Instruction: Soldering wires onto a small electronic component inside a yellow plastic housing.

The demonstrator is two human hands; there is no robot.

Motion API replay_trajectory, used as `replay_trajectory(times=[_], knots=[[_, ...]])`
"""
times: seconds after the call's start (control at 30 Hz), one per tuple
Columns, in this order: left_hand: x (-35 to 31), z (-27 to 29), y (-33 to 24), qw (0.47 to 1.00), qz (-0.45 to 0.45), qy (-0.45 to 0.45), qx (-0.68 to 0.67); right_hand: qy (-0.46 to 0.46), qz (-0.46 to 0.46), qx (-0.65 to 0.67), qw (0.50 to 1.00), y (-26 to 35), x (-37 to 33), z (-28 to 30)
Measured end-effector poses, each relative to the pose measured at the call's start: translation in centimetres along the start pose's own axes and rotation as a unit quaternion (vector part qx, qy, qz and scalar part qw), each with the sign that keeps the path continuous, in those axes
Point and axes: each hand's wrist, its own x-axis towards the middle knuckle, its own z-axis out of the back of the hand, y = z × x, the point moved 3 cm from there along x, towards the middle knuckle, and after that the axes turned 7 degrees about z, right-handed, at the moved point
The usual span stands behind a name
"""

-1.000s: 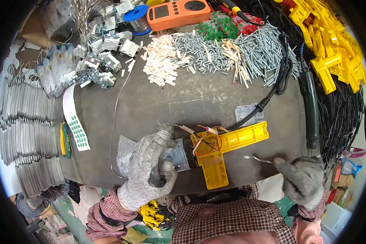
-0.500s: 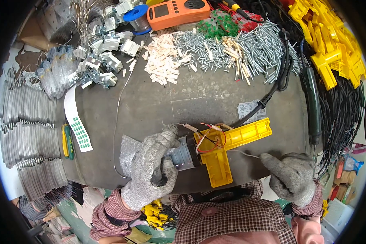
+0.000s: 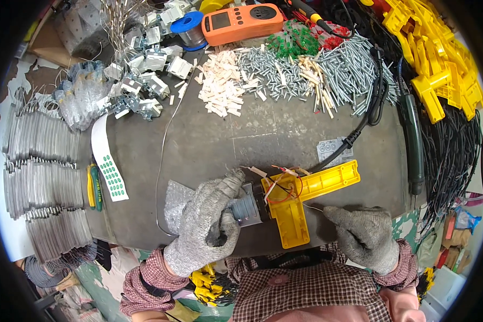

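Observation:
A yellow T-shaped plastic housing half [image 3: 294,224] lies open on the workbench, with red, black and pale wires [image 3: 291,188] across its middle. Joined to its left side is a grey, ribbed metal part [image 3: 245,208] with a dark collar. My left hand [image 3: 206,222], in a grey knit glove, is closed around this metal part, its fingertips by a thin wire at the top. To the right of the housing, my gloved right hand [image 3: 362,236] pinches the end of a thin light wire [image 3: 312,207] that runs into the housing. Bubble wrap [image 3: 177,201] lies partly under my left hand.
A black cable [image 3: 333,156] leads from the housing to the upper right, past a sticker sheet [image 3: 335,150]. Screws [image 3: 349,70] and ceramic pieces [image 3: 220,86] are heaped at the back. A power screwdriver [image 3: 412,145] lies right; pliers [image 3: 94,187] and metal strips [image 3: 43,182] lie left.
My right hand has moved left, closer to the housing, keeping its pinch on the wire. My left hand keeps its hold, and the whole view has shifted slightly.

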Motion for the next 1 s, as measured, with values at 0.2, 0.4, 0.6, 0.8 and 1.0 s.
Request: replay_trajectory(times=[0.2, 0.4, 0.6, 0.8, 1.0], knots=[[0.3, 0.3, -0.6, 0.999, -0.017, 0.013, 0.038, -0.015, 0.017, -0.017, 1.0, 0.2, 0.2, 0.4], [0.1, 0.1, -0.2, 1.0, 0.001, 0.02, 0.009, -0.013, -0.134, 0.146, 0.98, -1.2, -0.5, 0.1], [0.3, 0.2, -0.4, 1.0, -0.01, 0.023, 0.01, 0.042, -0.008, -0.034, 0.998, 0.2, 0.0, 0.7], [0.5, 0.3, -0.6, 0.999, -0.015, 0.024, 0.019, 0.002, -0.063, 0.085, 0.994, -0.4, 0.0, 0.4], [0.6, 0.1, -0.6, 0.999, -0.036, 0.025, 0.001, -0.016, -0.075, 0.098, 0.992, -1.0, -0.5, -0.1]])
